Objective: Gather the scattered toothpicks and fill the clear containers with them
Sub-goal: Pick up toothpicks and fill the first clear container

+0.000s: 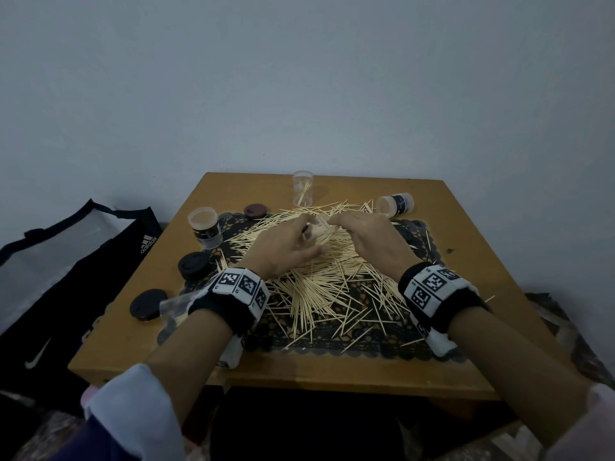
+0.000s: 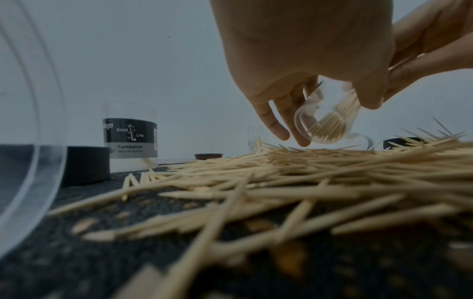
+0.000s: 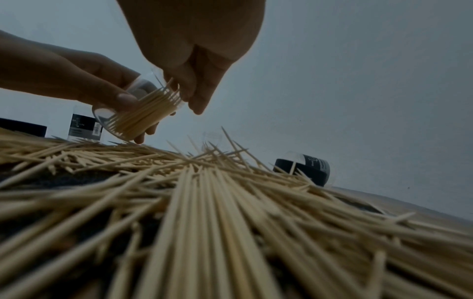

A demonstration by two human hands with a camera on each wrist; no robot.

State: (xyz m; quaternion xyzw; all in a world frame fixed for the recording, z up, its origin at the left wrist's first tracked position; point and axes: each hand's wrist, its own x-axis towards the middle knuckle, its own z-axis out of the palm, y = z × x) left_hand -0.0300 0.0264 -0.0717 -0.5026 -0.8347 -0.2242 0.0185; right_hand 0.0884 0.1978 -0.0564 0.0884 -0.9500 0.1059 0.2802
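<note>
Loose toothpicks (image 1: 319,287) lie heaped over a dark lace mat (image 1: 332,344) on a small wooden table (image 1: 472,327). My left hand (image 1: 286,247) grips a small clear container (image 2: 325,121), tilted above the far side of the heap, mouth toward the right. A bundle of toothpicks (image 3: 143,113) fills part of it, and their ends stick out of the mouth. My right hand (image 1: 362,234) meets it from the right; its fingertips (image 3: 197,101) pinch those protruding ends. In the head view both hands largely hide the container.
An upright clear container (image 1: 303,188) with a few toothpicks stands at the back. A labelled jar (image 1: 204,227) stands left, another (image 1: 396,204) lies back right. A clear container (image 1: 173,306) lies by my left wrist. Lids (image 1: 194,265) (image 1: 148,304) (image 1: 255,210) lie left. Black bags (image 1: 66,277) sit beside the table.
</note>
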